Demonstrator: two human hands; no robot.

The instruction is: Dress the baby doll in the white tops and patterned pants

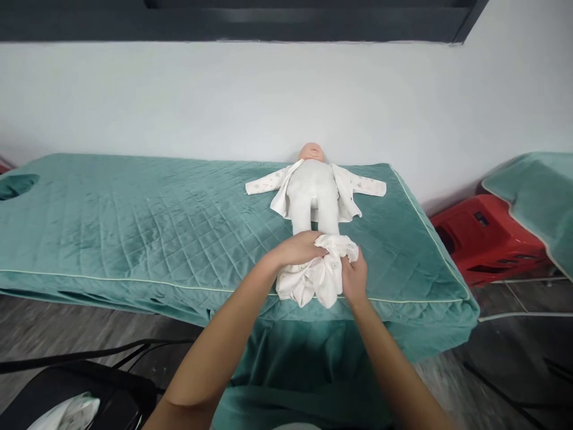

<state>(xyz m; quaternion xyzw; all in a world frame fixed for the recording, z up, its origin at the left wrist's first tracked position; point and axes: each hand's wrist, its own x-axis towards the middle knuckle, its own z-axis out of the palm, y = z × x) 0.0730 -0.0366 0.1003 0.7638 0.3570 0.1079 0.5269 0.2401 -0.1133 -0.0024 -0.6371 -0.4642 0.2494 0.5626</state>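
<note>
A baby doll (313, 185) with a white cloth body lies on its back, its head towards the wall and its legs towards me. A white patterned baby shirt (351, 185) is on its arms and spread open at the front. At the doll's feet, my left hand (302, 246) grips one side of gathered white baby pants (313, 280). My right hand (355, 276) is closed on the opposite side of the pants' bunched opening. The ends of the doll's legs are hidden behind the left hand and the cloth.
The doll lies on a green quilted bed (156, 221) against a white wall (250, 95). A red plastic stool (487, 239) stands right of the bed. At lower left is a black chair (102, 382) with a white cloth (69, 413) on it.
</note>
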